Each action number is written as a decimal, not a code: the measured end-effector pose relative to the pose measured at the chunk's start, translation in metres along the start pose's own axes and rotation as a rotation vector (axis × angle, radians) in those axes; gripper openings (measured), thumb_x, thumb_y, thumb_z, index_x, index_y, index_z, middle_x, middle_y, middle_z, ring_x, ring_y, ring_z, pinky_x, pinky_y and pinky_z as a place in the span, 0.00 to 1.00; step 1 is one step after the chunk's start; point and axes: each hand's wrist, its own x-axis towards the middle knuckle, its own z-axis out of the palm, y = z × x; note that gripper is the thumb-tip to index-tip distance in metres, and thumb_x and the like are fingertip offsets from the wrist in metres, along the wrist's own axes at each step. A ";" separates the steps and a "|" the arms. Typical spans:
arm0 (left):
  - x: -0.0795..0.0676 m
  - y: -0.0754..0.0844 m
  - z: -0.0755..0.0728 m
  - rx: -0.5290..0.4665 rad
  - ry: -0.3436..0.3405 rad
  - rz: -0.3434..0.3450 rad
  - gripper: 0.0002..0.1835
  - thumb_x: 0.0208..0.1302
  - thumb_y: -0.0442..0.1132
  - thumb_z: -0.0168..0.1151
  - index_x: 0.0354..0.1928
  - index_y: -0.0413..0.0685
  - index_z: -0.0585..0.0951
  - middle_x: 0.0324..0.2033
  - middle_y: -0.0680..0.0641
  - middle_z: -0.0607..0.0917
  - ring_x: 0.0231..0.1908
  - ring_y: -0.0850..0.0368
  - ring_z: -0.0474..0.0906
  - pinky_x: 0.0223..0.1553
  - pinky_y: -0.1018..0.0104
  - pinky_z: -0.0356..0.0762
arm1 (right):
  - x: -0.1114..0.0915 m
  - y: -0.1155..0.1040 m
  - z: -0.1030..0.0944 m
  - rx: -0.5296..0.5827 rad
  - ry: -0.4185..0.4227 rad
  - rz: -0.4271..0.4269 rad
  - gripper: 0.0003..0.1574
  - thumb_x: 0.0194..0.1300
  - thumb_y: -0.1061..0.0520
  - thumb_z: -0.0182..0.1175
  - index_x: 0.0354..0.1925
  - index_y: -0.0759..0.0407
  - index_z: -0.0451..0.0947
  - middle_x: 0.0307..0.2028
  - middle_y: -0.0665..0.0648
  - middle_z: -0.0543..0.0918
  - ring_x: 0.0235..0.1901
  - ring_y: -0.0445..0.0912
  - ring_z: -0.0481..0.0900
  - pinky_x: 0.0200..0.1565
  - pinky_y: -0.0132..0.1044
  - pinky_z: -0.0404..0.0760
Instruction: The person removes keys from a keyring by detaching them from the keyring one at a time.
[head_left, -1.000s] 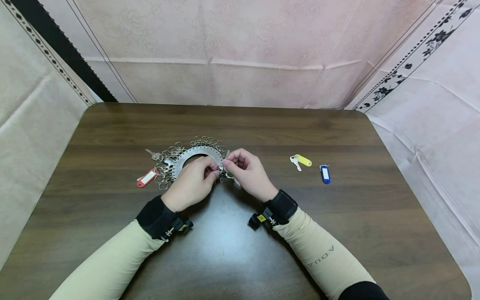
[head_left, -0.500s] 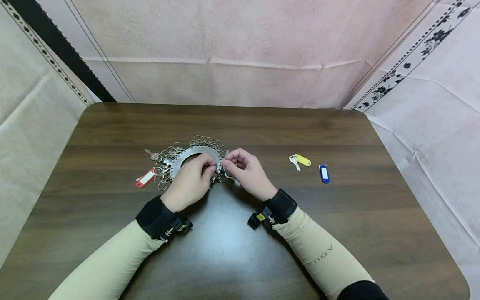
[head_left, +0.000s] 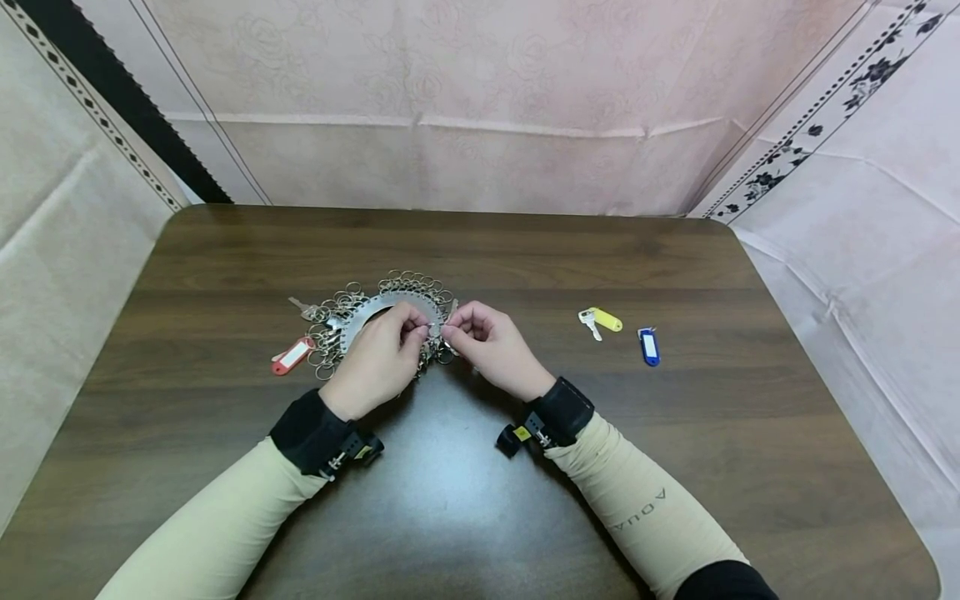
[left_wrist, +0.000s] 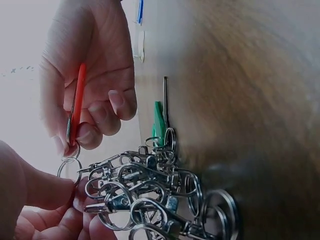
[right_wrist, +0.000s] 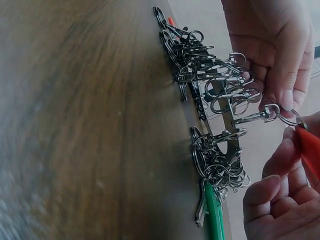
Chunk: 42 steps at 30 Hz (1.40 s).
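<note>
A ring-shaped metal key holder (head_left: 354, 320), hung all round with clasps and split rings, lies on the table. Over its right side, my left hand (head_left: 384, 352) pinches a small split ring (left_wrist: 69, 172) between thumb and fingers. That ring hangs from a swivel clasp (right_wrist: 251, 118) of the holder. Just to the right, my right hand (head_left: 495, 348) pinches a red key tag (left_wrist: 78, 102), whose metal end meets the split ring. A slim metal edge shows along the tag. In the head view the fingers hide both tag and ring.
A green key tag (right_wrist: 214, 212) with a key hangs from the holder's near right side. Another red tag (head_left: 292, 356) and a key (head_left: 303, 307) stick out at its left. Further right lie a yellow tag (head_left: 607, 320) with a key (head_left: 591, 322) and a blue tag (head_left: 649, 347).
My left fingertips have shifted slightly left and away from me. The right fingertips have dipped a little toward the left hand. The loose tags have not moved.
</note>
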 end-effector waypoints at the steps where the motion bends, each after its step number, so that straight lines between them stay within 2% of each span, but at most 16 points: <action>1: 0.000 0.000 0.000 -0.003 0.002 -0.003 0.03 0.67 0.35 0.53 0.38 0.45 0.76 0.28 0.47 0.80 0.26 0.56 0.72 0.29 0.60 0.71 | 0.000 0.000 0.000 -0.002 0.002 0.003 0.07 0.66 0.62 0.57 0.37 0.68 0.74 0.23 0.64 0.74 0.14 0.42 0.66 0.13 0.26 0.67; 10: 0.001 0.000 0.001 -0.036 0.033 0.044 0.03 0.67 0.34 0.55 0.38 0.45 0.78 0.29 0.47 0.80 0.27 0.56 0.72 0.29 0.60 0.71 | 0.000 0.000 0.001 -0.002 0.014 0.023 0.08 0.66 0.60 0.57 0.37 0.67 0.74 0.21 0.58 0.73 0.15 0.51 0.68 0.14 0.30 0.69; 15: 0.001 -0.001 0.002 -0.035 0.020 0.070 0.04 0.66 0.35 0.56 0.39 0.45 0.79 0.30 0.48 0.82 0.28 0.57 0.72 0.32 0.59 0.71 | 0.000 0.000 0.000 0.019 0.022 -0.006 0.08 0.66 0.62 0.56 0.38 0.69 0.74 0.22 0.67 0.73 0.17 0.48 0.68 0.16 0.28 0.69; 19: 0.001 0.000 0.002 -0.023 0.013 0.070 0.02 0.65 0.35 0.57 0.36 0.46 0.79 0.29 0.49 0.82 0.29 0.58 0.73 0.32 0.59 0.72 | 0.001 0.001 0.000 0.034 0.038 -0.023 0.08 0.66 0.63 0.56 0.38 0.70 0.73 0.23 0.71 0.73 0.18 0.45 0.68 0.18 0.26 0.68; 27: 0.000 0.004 0.003 0.009 -0.034 0.024 0.03 0.65 0.36 0.58 0.36 0.45 0.79 0.28 0.48 0.83 0.27 0.58 0.74 0.31 0.60 0.72 | 0.001 0.000 0.001 0.069 0.065 -0.031 0.09 0.66 0.64 0.57 0.37 0.72 0.73 0.25 0.76 0.73 0.19 0.46 0.68 0.18 0.24 0.68; 34: -0.001 0.004 0.004 0.005 -0.135 0.001 0.03 0.64 0.38 0.59 0.37 0.46 0.78 0.27 0.49 0.82 0.28 0.59 0.74 0.31 0.61 0.73 | 0.000 -0.004 0.002 0.058 0.087 -0.057 0.08 0.66 0.65 0.57 0.36 0.72 0.73 0.22 0.57 0.73 0.18 0.47 0.68 0.19 0.25 0.69; 39: -0.001 0.002 0.003 0.010 -0.119 -0.004 0.03 0.64 0.38 0.60 0.36 0.47 0.78 0.27 0.49 0.81 0.27 0.58 0.73 0.31 0.61 0.71 | 0.000 -0.003 0.002 0.064 0.089 -0.059 0.07 0.65 0.65 0.57 0.37 0.72 0.73 0.22 0.53 0.73 0.19 0.45 0.69 0.20 0.25 0.69; 42: -0.001 0.002 0.002 0.021 -0.102 -0.005 0.03 0.64 0.38 0.59 0.34 0.47 0.77 0.25 0.49 0.80 0.25 0.57 0.72 0.29 0.62 0.69 | 0.004 0.009 0.002 0.063 0.091 -0.059 0.07 0.66 0.63 0.57 0.37 0.70 0.74 0.23 0.52 0.74 0.20 0.43 0.70 0.22 0.26 0.70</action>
